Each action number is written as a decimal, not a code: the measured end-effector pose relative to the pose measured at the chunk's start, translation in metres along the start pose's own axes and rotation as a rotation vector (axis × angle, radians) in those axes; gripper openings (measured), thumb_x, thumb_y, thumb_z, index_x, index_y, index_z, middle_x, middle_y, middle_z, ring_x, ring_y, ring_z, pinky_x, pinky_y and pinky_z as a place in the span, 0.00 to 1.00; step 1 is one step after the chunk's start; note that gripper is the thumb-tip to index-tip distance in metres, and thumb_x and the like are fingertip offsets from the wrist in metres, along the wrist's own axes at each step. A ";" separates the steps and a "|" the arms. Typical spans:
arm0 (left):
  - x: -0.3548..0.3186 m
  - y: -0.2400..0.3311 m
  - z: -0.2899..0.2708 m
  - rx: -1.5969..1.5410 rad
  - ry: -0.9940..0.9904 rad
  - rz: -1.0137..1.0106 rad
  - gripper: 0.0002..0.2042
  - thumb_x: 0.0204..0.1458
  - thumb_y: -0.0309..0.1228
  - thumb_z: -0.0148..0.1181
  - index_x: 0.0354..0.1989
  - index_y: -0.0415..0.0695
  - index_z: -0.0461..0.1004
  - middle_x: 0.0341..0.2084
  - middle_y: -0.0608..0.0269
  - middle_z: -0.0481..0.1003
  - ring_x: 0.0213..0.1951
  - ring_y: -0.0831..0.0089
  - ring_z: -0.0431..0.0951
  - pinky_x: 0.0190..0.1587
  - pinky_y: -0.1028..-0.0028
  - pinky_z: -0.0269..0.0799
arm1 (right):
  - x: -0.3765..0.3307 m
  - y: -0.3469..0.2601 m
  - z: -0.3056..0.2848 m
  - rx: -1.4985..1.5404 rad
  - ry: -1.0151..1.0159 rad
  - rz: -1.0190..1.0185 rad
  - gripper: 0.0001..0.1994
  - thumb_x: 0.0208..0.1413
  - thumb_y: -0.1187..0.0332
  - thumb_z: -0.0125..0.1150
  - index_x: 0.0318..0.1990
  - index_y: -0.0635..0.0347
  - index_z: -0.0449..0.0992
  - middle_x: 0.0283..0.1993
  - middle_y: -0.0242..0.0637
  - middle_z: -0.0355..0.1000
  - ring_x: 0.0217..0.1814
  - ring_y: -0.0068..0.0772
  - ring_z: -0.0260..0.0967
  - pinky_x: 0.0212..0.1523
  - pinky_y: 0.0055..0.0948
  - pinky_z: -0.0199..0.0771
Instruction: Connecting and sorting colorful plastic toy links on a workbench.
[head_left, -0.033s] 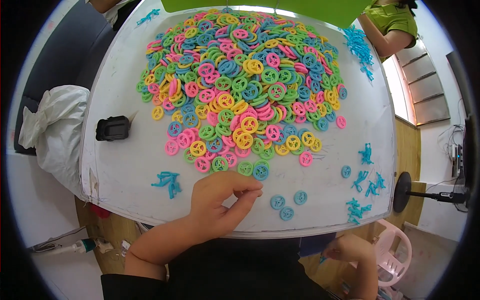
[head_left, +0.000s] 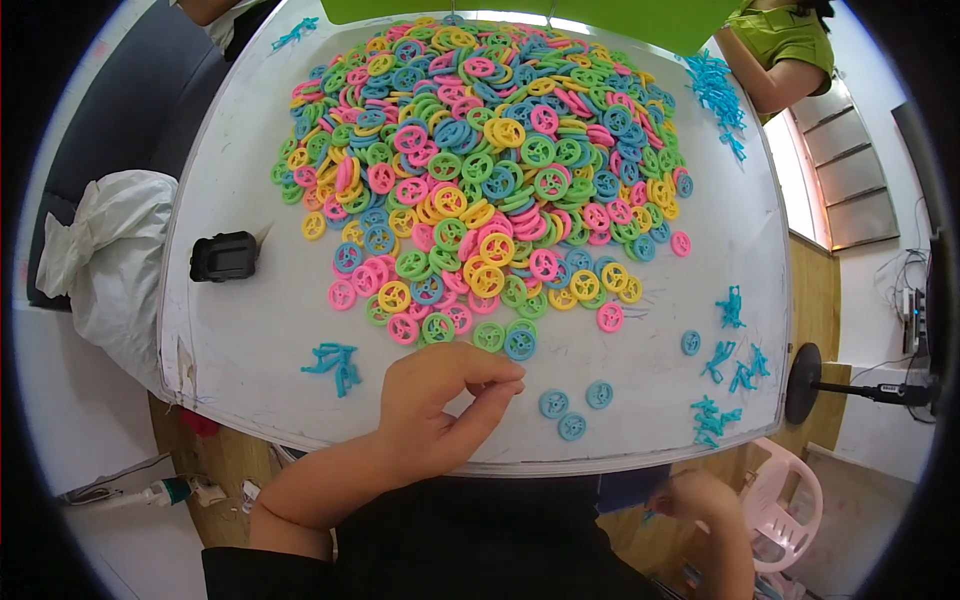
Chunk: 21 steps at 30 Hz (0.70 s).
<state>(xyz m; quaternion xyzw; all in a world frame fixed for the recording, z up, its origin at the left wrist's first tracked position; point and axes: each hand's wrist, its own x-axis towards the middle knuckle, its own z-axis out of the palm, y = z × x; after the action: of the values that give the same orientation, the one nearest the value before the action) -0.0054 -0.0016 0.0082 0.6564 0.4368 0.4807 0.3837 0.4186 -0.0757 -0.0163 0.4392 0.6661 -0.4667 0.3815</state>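
Note:
My left hand (head_left: 435, 415) is over the near edge of the white table, with thumb and forefinger pinched together. Whatever lies between those fingertips, if anything, is too small to make out. Just beyond it are a blue toy wheel (head_left: 520, 344) and a green wheel (head_left: 488, 337); to its right lie three loose blue wheels (head_left: 571, 426). Smeared by motion, my right hand (head_left: 702, 497) is below the table's near edge at the right. A bit of teal plastic (head_left: 649, 515) shows by its fingers, but I cannot tell whether it is gripped.
A large heap of pink, yellow, green and blue wheels (head_left: 490, 170) covers the table's middle. Teal plastic pieces lie in clusters at left (head_left: 333, 368), right (head_left: 708, 422) and far right (head_left: 715, 95). A black tray (head_left: 224, 257) sits at left. Another person's arm (head_left: 765, 75) rests at far right.
My right hand has shifted slightly and is more blurred. The left hand keeps its pinch in nearly the same place.

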 end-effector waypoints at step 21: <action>-0.012 -0.010 0.004 -0.243 0.370 -0.151 0.07 0.57 0.17 0.61 0.43 0.35 0.77 0.29 0.61 0.80 0.31 0.79 0.79 0.37 0.79 0.73 | -0.036 -0.077 -0.127 -0.030 1.296 -0.058 0.08 0.55 0.81 0.62 0.43 0.64 0.79 0.34 0.39 0.75 0.30 0.33 0.72 0.32 0.28 0.70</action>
<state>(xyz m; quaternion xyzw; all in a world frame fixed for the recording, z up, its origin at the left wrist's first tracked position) -0.0056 -0.0095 -0.0056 0.4716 0.4865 0.6119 0.4080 0.3453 0.0237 0.0734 0.6082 0.7794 -0.1079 -0.1046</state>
